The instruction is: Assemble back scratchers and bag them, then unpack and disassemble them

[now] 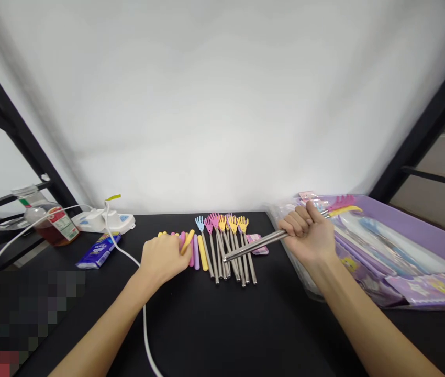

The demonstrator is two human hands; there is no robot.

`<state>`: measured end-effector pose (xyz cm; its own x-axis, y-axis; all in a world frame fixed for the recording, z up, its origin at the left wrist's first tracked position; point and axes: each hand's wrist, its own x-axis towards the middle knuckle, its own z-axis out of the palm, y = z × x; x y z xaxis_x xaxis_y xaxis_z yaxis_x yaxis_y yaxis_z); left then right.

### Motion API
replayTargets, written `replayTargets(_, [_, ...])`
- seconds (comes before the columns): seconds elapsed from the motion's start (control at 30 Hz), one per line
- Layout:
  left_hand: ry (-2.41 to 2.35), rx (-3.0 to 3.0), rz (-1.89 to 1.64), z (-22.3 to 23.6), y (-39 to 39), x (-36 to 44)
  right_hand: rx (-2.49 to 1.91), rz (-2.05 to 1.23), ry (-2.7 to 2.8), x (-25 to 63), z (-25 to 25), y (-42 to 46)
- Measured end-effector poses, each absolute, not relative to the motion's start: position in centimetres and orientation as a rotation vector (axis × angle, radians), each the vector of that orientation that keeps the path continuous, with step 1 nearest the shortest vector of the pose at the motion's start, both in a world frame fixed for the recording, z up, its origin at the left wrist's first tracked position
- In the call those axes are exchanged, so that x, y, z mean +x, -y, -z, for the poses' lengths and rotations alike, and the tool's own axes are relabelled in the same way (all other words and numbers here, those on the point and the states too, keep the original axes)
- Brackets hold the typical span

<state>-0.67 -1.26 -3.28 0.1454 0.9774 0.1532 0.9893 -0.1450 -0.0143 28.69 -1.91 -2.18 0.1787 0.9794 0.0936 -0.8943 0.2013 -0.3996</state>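
Observation:
My right hand (309, 233) is closed round the metal rods of back scratchers (259, 246), raised above the table. Their pink and yellow claw heads (344, 204) stick out to the right of the fist. With thumb and fingers pressed together, my left hand (164, 256) grips a yellow handle sleeve (187, 242) over a row of coloured sleeves. A purple sleeve (196, 252) and another yellow sleeve (202, 253) lie beside that hand; others are partly hidden behind it. Several back scratchers (230, 251) with blue, pink, yellow and purple heads lie side by side between my hands.
A purple box (407, 225) with plastic-wrapped packages stands at the right. A small pink packet (259, 245) lies behind the rods. On the left are a bottle (49, 220), a white power strip (104, 220), a blue packet (99, 251) and a white cable (146, 330).

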Motion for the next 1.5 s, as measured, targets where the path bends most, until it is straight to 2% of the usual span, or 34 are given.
replayTargets(0.23, [1.899,-2.421,0.385,3.5,1.6,-0.5,-0.252,-1.35,0.332,27.7,2.5,1.7])
replayTargets(0.37, [1.659,-2.485,0.863,2.0,1.5,0.9,-0.216,-1.365,0.288,27.1,2.3,1.8])
replayTargets(0.47, [1.587,-2.923,1.213,0.9,1.6,3.4,-0.172,-1.363,0.267,26.7,2.4,1.8])
replayTargets(0.57, [1.722,-3.358,1.463,1.5,1.6,5.9,-0.122,-1.318,0.292,26.5,2.6,1.8])
replayTargets(0.8, [1.768,-3.138,2.029,3.7,-0.3,4.6,-0.388,-1.317,0.393,26.6,1.9,1.6])
replayTargets(1.07, [1.568,-2.939,1.922,2.7,-1.3,1.1,-0.67,-1.082,0.353,29.3,1.2,1.8])
replayTargets(1.23, [1.496,-2.828,1.817,2.4,-1.5,0.1,-1.026,-1.018,0.797,30.4,1.4,2.1])
replayTargets(1.33, [1.496,-2.785,1.828,2.4,-1.4,0.0,-1.018,-0.962,0.863,30.1,2.1,2.0])
replayTargets(1.5, [1.604,-2.619,2.004,2.9,-0.7,0.8,-0.978,-0.669,0.859,29.4,2.8,1.8])
